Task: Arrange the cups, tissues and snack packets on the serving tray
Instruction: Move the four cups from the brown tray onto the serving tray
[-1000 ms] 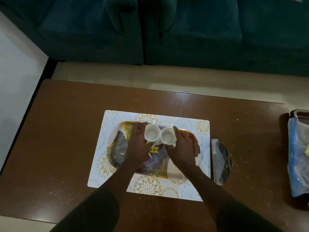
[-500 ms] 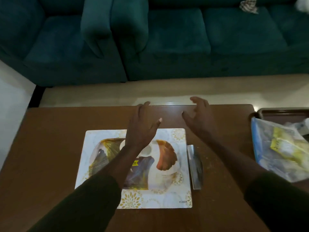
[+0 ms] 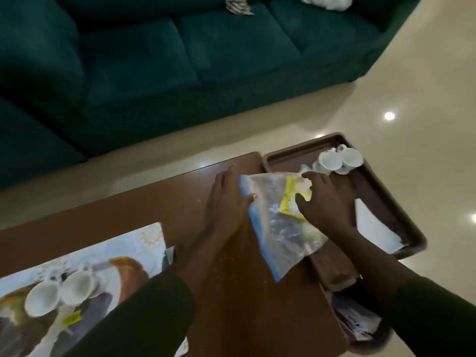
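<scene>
A clear plastic packet [image 3: 279,222] with a blue edge and a yellow label lies across the table's right end and a brown tray [image 3: 288,153]. My left hand [image 3: 226,202] grips its left edge and my right hand [image 3: 322,202] grips its top right by the label. Two white cups [image 3: 58,289] stand side by side on the patterned serving tray [image 3: 128,269] at the lower left. Two more white cups [image 3: 340,159] sit at the far end of the brown tray.
The serving tray rests on a white-and-gold placemat [image 3: 149,235] on the brown table [image 3: 244,305]. White paper [image 3: 373,228] lies in the brown tray, more packets [image 3: 355,323] at its near end. A teal sofa [image 3: 180,60] stands beyond; tiled floor to the right.
Both hands left the two cups on the serving tray, swung right and took hold of the plastic packet. The view turned right, bringing the brown tray with its cups into sight.
</scene>
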`<move>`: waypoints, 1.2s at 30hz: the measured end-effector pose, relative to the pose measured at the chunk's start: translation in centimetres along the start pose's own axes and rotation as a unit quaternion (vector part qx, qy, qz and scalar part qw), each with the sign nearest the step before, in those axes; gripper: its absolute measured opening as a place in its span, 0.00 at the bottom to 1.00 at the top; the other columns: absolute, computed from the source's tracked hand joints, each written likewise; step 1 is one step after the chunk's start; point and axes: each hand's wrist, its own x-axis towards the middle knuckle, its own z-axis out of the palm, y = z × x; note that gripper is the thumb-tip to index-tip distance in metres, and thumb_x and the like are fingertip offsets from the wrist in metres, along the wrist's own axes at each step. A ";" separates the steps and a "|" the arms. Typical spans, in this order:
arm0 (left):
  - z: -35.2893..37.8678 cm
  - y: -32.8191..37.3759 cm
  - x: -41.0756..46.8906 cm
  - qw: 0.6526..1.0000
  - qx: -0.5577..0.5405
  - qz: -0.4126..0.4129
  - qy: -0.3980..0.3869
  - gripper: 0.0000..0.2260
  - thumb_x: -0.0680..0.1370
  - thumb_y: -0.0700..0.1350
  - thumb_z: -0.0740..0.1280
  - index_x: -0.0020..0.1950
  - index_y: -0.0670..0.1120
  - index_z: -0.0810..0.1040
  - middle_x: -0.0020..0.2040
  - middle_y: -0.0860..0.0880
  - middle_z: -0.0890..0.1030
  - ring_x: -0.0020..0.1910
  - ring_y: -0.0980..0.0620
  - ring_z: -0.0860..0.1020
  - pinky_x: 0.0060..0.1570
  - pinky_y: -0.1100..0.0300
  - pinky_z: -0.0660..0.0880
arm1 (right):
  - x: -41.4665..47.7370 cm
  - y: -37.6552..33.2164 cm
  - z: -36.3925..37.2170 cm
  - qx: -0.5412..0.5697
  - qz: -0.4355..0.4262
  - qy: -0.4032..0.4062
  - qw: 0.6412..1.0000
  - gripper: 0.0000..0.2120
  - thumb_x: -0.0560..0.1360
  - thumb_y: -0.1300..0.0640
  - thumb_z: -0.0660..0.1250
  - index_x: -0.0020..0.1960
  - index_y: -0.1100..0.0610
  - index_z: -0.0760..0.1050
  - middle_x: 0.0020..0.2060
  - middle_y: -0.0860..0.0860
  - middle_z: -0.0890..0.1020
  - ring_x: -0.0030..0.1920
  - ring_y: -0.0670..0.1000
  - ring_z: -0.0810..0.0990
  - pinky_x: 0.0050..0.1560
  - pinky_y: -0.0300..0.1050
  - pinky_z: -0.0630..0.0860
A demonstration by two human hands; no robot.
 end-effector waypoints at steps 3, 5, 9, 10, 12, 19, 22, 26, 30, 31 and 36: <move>4.1 3.1 1.2 0.999 0.007 0.042 -0.023 0.34 0.74 0.53 0.71 0.76 0.48 0.62 0.70 0.47 0.69 0.68 0.48 0.70 0.60 0.61 0.68 | 1.5 4.8 -2.4 -0.030 0.005 0.008 1.000 0.19 0.70 0.59 0.66 0.60 0.59 0.73 0.55 0.56 0.78 0.58 0.59 0.74 0.56 0.49 0.69; 6.3 5.3 2.3 0.996 0.050 0.077 -0.014 0.31 0.75 0.53 0.71 0.75 0.47 0.65 0.70 0.45 0.71 0.68 0.44 0.71 0.67 0.53 0.69 | 2.5 7.9 -3.8 -0.049 0.025 -0.001 0.998 0.16 0.70 0.57 0.60 0.57 0.59 0.72 0.53 0.56 0.77 0.57 0.59 0.73 0.50 0.46 0.67; 9.9 9.5 4.4 0.969 0.161 0.178 0.054 0.28 0.73 0.52 0.71 0.71 0.46 0.70 0.65 0.45 0.74 0.67 0.42 0.71 0.73 0.42 0.62 | 4.8 12.0 -6.4 -0.044 0.076 0.019 0.996 0.14 0.70 0.57 0.61 0.54 0.58 0.71 0.53 0.56 0.78 0.55 0.59 0.76 0.44 0.42 0.65; 10.6 10.4 4.9 0.965 0.170 0.195 0.046 0.29 0.72 0.52 0.71 0.71 0.46 0.69 0.65 0.45 0.74 0.67 0.42 0.71 0.75 0.43 0.60 | 5.3 12.7 -6.8 -0.044 0.072 0.017 0.996 0.16 0.70 0.56 0.61 0.57 0.58 0.72 0.54 0.57 0.78 0.56 0.60 0.76 0.44 0.44 0.67; 12.2 12.0 6.1 0.965 0.161 0.206 0.009 0.31 0.73 0.51 0.72 0.73 0.46 0.67 0.68 0.46 0.73 0.69 0.44 0.71 0.75 0.45 0.60 | 6.5 13.7 -7.6 -0.014 0.063 0.018 0.998 0.26 0.69 0.58 0.65 0.67 0.55 0.68 0.59 0.56 0.77 0.61 0.59 0.74 0.53 0.50 0.73; 18.0 13.5 10.7 0.985 0.054 0.050 -0.157 0.43 0.71 0.52 0.75 0.79 0.49 0.55 0.79 0.48 0.61 0.77 0.45 0.62 0.69 0.49 0.67 | 11.4 15.1 -6.7 0.045 0.076 0.004 0.996 0.24 0.67 0.53 0.73 0.59 0.57 0.69 0.55 0.53 0.77 0.55 0.56 0.75 0.52 0.51 0.74; 19.8 13.3 11.7 0.984 0.055 0.055 -0.163 0.37 0.70 0.51 0.76 0.75 0.50 0.64 0.73 0.47 0.71 0.72 0.44 0.69 0.64 0.49 0.71 | 12.5 16.0 -5.4 0.049 0.055 0.004 0.997 0.25 0.68 0.50 0.73 0.60 0.57 0.70 0.56 0.53 0.78 0.54 0.55 0.76 0.53 0.51 0.75; 21.2 13.3 11.9 0.988 0.027 0.064 -0.139 0.20 0.69 0.45 0.75 0.58 0.50 0.75 0.56 0.49 0.81 0.56 0.45 0.78 0.47 0.54 0.75 | 13.4 16.9 -4.0 0.044 0.055 -0.001 0.998 0.24 0.70 0.48 0.71 0.61 0.57 0.70 0.57 0.54 0.78 0.55 0.54 0.76 0.54 0.51 0.75; 21.9 13.4 11.6 0.992 0.013 0.063 -0.105 0.18 0.70 0.45 0.74 0.59 0.48 0.77 0.55 0.48 0.82 0.54 0.46 0.79 0.45 0.57 0.72 | 13.3 17.8 -3.3 0.021 0.071 0.021 0.997 0.22 0.69 0.45 0.71 0.54 0.59 0.72 0.51 0.54 0.78 0.47 0.49 0.72 0.44 0.42 0.65; 21.8 13.6 11.4 0.993 0.007 0.070 -0.099 0.20 0.70 0.46 0.75 0.60 0.49 0.77 0.56 0.48 0.82 0.54 0.47 0.79 0.46 0.57 0.73 | 13.0 18.0 -3.4 0.028 0.079 0.033 0.996 0.24 0.67 0.44 0.72 0.55 0.58 0.72 0.52 0.53 0.78 0.48 0.49 0.73 0.44 0.41 0.65; 19.7 14.8 10.7 0.992 -0.033 0.105 -0.055 0.20 0.69 0.51 0.75 0.59 0.51 0.77 0.53 0.52 0.82 0.51 0.49 0.79 0.46 0.55 0.77 | 11.8 16.5 -5.0 0.050 0.067 0.114 0.990 0.27 0.64 0.40 0.74 0.52 0.56 0.71 0.48 0.51 0.75 0.47 0.50 0.74 0.41 0.41 0.68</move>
